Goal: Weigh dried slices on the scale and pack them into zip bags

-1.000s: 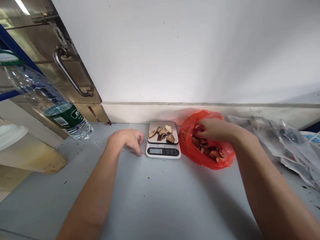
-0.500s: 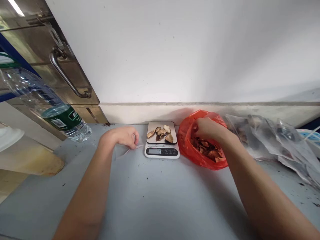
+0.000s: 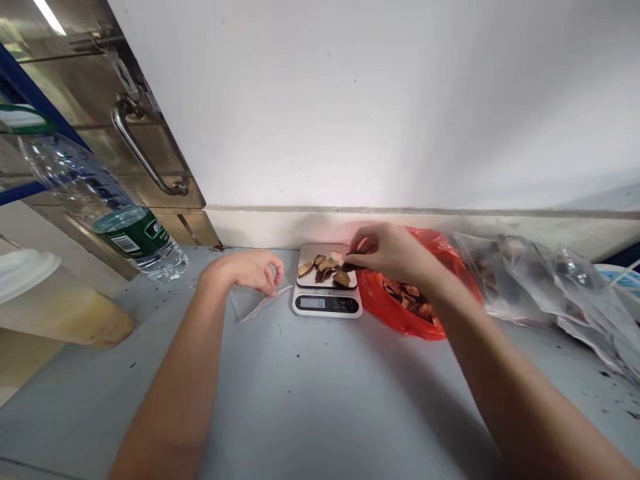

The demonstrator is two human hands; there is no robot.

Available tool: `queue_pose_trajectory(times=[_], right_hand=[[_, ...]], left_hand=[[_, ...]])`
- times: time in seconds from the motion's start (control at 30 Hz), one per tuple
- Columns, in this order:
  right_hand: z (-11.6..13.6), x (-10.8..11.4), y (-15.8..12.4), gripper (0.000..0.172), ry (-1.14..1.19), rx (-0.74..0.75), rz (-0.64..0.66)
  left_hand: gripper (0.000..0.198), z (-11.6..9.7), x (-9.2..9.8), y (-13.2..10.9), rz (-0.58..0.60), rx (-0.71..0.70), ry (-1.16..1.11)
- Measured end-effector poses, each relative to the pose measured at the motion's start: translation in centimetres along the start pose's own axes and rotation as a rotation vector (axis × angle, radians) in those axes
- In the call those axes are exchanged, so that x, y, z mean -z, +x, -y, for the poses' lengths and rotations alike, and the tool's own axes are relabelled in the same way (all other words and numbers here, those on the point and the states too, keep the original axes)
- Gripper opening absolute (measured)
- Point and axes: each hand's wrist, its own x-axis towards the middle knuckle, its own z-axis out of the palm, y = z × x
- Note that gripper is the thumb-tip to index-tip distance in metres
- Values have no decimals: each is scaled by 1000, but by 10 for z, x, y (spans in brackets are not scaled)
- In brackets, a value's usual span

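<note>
Bottle (image 3: 125, 223) lying far left, partly holding water | left hand (image 3: 247, 270) curling narrow, fingertips pinching flat clear pouch (image 3: 257, 305) on table (image 3: 320, 387) | scale (image 3: 327, 301) carrying dried slices (image 3: 325, 265) on its tray (image 3: 309, 252) | right hand (image 3: 390, 253) hovering over tray, pinching one dark slice (image 3: 350, 267) | red bag (image 3: 395, 317) sitting just right, holding more slices.

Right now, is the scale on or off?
On. The scale has a lit display that shows digits, too small to read surely, and slices lie on its plate.
</note>
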Motion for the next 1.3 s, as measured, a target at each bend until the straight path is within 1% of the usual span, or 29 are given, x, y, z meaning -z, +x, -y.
queue_pose_trajectory(times=[0.1, 0.17, 0.23, 0.27, 0.4, 0.47, 0.53, 0.6, 0.73, 0.83, 0.93, 1.0, 1.07, 1.3], right_hand=[[-4, -24, 9, 14, 74, 33, -11], [-5, -30, 11, 9, 83, 27, -27], [-5, -29, 10, 5, 70, 11, -38], [-5, -26, 9, 6, 59, 2, -45], [-7, -14, 4, 18, 11, -5, -41], [-9, -12, 3, 26, -5, 25, -12], [-10, -13, 2, 29, -18, 56, 6], [-10, -14, 2, 26, -24, 73, 6], [-7, -11, 0, 14, -27, 97, -25], [-8, -5, -1, 18, -43, 120, -92], [-11, -3, -1, 25, -39, 167, -135], [-13, -4, 0, 24, -20, 209, -133], [-14, -5, 0, 23, -8, 221, -124], [-14, -6, 2, 21, -18, 211, -102]], left_hand=[[21, -2, -2, 0, -4, -9, 11], [21, -3, -3, 1, -8, -17, 16], [21, -5, -3, 0, -7, -12, 17], [21, -6, -2, -1, -9, -8, 14], [24, -5, -1, -4, -15, -9, -11], [24, -4, -1, -5, -13, -14, -20], [24, -4, -1, -6, -14, -16, -21], [25, -4, -2, -6, -13, -18, -19], [28, -2, -1, -8, -7, -22, -15], [30, 3, 2, -9, -23, -25, -8], [29, 8, 5, -9, -70, -74, -8], [28, 10, 7, -10, -103, -118, -10], [27, 10, 8, -12, -110, -134, -6], [26, 4, 8, -16, -111, -126, 30]])
